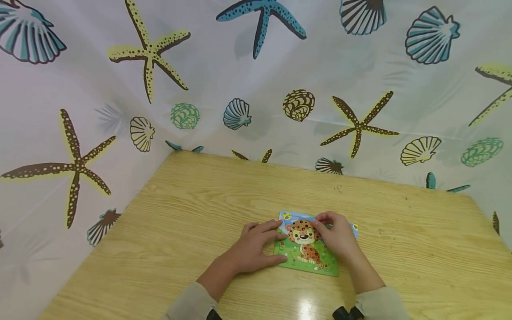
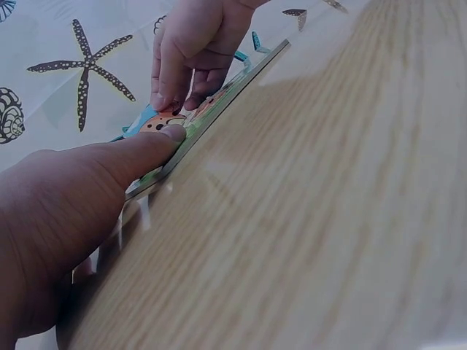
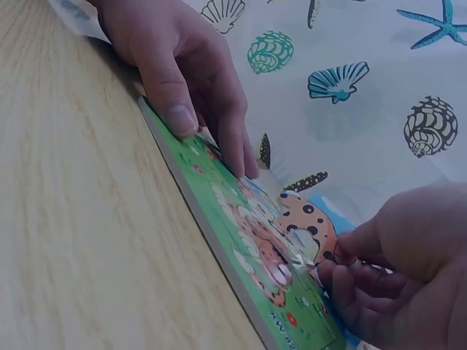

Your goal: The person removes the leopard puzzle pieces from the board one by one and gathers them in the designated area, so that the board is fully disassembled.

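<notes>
A flat picture puzzle [image 1: 292, 261] of a spotted leopard cub on green grass under blue sky lies on the wooden table. My left hand [image 1: 250, 249] rests at its left side, fingers spread and fairly straight, fingertips and thumb on the board's edge. At the upper right of the picture, my right hand [image 1: 338, 235] pinches a puzzle piece [image 3: 306, 217] between thumb and fingers. Orange with dark spots and some blue, this piece stands tilted up from the board in the right wrist view. The right fingers cover part of the cub's head and the board's right side.
Wood-grain table [image 1: 200, 200] surrounds the puzzle. A pale cloth [image 1: 264, 80] printed with starfish and shells hangs behind the table and along its left side. A small blue and yellow patch [image 1: 354, 229] shows just right of the right hand.
</notes>
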### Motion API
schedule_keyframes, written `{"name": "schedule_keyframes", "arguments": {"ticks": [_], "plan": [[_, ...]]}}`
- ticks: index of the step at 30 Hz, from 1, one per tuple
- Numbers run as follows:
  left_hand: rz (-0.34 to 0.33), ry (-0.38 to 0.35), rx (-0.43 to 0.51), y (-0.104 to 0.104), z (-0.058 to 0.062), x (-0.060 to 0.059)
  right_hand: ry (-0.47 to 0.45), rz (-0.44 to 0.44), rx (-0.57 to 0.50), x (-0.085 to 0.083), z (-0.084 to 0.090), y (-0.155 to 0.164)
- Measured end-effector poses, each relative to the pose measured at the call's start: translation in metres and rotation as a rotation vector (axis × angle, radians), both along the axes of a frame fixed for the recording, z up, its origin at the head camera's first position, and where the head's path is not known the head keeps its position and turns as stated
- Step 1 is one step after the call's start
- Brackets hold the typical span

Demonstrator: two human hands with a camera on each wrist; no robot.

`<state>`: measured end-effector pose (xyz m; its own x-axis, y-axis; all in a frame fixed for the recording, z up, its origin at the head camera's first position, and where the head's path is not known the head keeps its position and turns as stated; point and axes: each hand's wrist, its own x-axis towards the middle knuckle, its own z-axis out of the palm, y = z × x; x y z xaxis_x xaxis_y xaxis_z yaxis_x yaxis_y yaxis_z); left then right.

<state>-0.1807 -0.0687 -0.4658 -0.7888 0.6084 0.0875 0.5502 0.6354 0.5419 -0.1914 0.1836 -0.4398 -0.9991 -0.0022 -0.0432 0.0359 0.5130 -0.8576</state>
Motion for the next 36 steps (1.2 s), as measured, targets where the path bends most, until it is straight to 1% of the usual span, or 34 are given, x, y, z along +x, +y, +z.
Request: {"name": "schedule_keyframes", "arguments": {"ticks": [5,7,12,15,20,25,30,36], "plan": [[0.006,0.003,-0.001,0.001,-0.001,0.001,-0.113,0.008,-0.164,0.003,0.003,-0.003],[0.010,0.000,-0.003,0.000,-0.001,0.001,-0.150,0.017,-0.215,0.002,0.003,-0.003],[0.003,-0.013,0.011,0.000,0.000,0.002,-0.195,0.006,-0.266,0.000,0.002,-0.001],[0.000,-0.020,0.018,0.000,0.002,0.003,-0.206,-0.010,-0.294,-0.001,0.000,0.000],[0.000,-0.012,0.016,0.000,0.003,0.003,-0.212,-0.025,-0.318,-0.003,-0.002,0.002],[-0.007,-0.013,0.020,0.001,0.005,0.003,-0.215,-0.009,-0.345,-0.001,0.004,0.007],[-0.010,-0.004,0.017,0.002,0.006,0.003,-0.240,0.006,-0.354,-0.001,0.013,0.023],[-0.004,0.005,0.019,0.003,0.004,0.003,-0.249,0.032,-0.322,-0.002,0.018,0.048]]}}
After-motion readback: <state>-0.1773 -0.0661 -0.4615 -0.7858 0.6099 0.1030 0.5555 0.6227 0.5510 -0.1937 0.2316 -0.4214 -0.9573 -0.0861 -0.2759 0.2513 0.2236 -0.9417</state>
